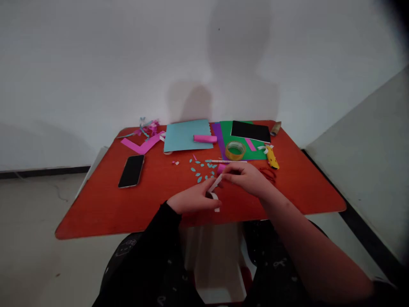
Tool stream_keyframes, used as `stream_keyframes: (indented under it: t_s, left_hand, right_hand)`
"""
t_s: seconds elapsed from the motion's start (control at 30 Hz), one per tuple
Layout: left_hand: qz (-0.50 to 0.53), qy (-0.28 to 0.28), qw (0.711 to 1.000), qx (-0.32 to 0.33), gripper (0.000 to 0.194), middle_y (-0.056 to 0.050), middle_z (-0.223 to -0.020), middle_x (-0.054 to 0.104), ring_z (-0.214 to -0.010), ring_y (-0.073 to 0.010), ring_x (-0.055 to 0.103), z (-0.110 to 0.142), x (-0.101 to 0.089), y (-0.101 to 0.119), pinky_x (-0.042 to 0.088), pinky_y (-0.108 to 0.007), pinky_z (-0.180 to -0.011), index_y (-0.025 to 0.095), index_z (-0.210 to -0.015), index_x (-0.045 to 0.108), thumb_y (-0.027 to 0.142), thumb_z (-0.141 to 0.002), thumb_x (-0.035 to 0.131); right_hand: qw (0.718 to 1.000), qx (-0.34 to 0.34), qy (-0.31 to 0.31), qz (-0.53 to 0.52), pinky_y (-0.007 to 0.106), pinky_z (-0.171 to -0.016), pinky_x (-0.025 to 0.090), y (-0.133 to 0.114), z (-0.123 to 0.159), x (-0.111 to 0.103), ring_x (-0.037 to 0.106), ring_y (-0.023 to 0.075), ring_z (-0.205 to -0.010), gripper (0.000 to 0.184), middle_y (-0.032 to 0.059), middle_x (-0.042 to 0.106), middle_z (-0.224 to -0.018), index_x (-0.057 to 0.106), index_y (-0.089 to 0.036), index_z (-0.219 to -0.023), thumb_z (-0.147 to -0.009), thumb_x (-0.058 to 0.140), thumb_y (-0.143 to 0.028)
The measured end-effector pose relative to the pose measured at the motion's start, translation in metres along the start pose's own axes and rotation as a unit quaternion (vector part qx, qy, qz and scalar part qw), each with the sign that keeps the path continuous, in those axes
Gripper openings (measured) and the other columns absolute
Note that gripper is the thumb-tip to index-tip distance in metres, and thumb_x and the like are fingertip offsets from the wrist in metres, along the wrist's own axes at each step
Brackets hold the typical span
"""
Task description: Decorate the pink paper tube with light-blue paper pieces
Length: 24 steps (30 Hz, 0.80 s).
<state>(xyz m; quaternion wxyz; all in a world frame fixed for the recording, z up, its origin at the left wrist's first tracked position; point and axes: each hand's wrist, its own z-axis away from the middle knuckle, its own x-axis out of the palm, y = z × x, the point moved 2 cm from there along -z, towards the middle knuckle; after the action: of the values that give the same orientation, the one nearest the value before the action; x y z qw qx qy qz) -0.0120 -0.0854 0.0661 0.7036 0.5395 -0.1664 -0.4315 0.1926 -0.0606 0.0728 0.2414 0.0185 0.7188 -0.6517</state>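
The left hand (193, 199) and right hand (244, 179) pinched a narrow white paper strip (215, 183); a hard tug could have torn it.

On the surface (96, 200), a smartphone (131, 171) lies left of paper cutouts (200, 170); behind them, a tape roll (235, 150); rightward, a utility knife (272, 157).

Plain white wall (96, 64) across the top, faint soft shadows at 12 o'clock. Black skirting (41, 172) low at 9 o'clock, pale floor (35, 213) below. Second white wall (354, 140) angled in at 3 o'clock. Orange-red table (96, 204) mid-frame, white base (217, 264) at 6 o'clock.
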Motion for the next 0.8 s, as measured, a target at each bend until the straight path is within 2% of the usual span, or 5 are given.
stream_keyframes:
  t_s: [0.07, 0.13, 0.33, 0.67, 0.8]
  left_hand:
    - [-0.070, 0.008, 0.997, -0.009, 0.068, -0.004, -0.094, 0.073, -0.088, -0.0218, 0.069, 0.008, -0.008, -0.001, 0.053, -0.033, -0.082, 0.018, -0.143, 0.046, 0.032, -0.080, 0.067]
    - [-0.147, 0.072, 0.986, 0.011, 0.065, -0.008, -0.111, 0.072, -0.100, -0.0242, 0.069, 0.015, -0.017, 0.000, 0.053, -0.035, -0.093, 0.018, -0.140, 0.053, 0.031, -0.078, 0.066]
    - [-0.233, 0.152, 0.958, 0.073, 0.071, -0.012, -0.146, 0.058, -0.133, -0.0275, 0.057, 0.029, -0.025, -0.003, 0.042, -0.040, -0.119, 0.022, -0.151, 0.047, 0.027, -0.081, 0.063]
    - [-0.267, 0.137, 0.952, 0.059, 0.095, -0.015, -0.167, 0.035, -0.155, -0.0335, 0.035, 0.032, -0.028, -0.005, 0.031, -0.049, -0.127, 0.023, -0.166, 0.018, 0.027, -0.084, 0.065]
    - [-0.232, 0.118, 0.962, 0.080, 0.092, -0.013, -0.159, 0.044, -0.144, -0.0299, 0.048, 0.033, -0.028, -0.007, 0.037, -0.045, -0.123, 0.026, -0.165, 0.023, 0.022, -0.083, 0.064]
  right_hand:
    - [1.000, 0.008, 0.013, -0.003, 0.030, -0.065, 0.043, 0.003, 0.000, -0.002, 0.057, 0.0170, -0.072, 0.023, 0.0030, 0.068, -0.077, 0.073, -0.019, -0.079, -0.081, 0.070, -0.041]
    - [0.999, 0.023, 0.031, -0.015, 0.030, -0.065, 0.043, 0.006, 0.000, -0.003, 0.056, 0.0169, -0.072, 0.025, 0.0035, 0.069, -0.080, 0.074, -0.019, -0.082, -0.080, 0.072, -0.044]
    - [0.992, 0.053, 0.094, -0.058, 0.027, -0.057, 0.039, 0.011, 0.001, -0.004, 0.051, 0.0134, -0.063, 0.028, 0.0007, 0.064, -0.072, 0.072, -0.019, -0.082, -0.077, 0.074, -0.046]
    - [0.967, 0.115, 0.125, -0.189, 0.025, -0.045, 0.024, 0.019, -0.005, -0.005, 0.039, 0.0095, -0.045, 0.031, -0.0059, 0.048, -0.049, 0.066, -0.020, -0.078, -0.068, 0.080, -0.047]
    - [0.959, 0.126, 0.136, -0.216, 0.024, -0.043, 0.022, 0.025, -0.007, -0.006, 0.037, 0.0080, -0.044, 0.032, -0.0064, 0.048, -0.050, 0.067, -0.020, -0.077, -0.065, 0.083, -0.044]
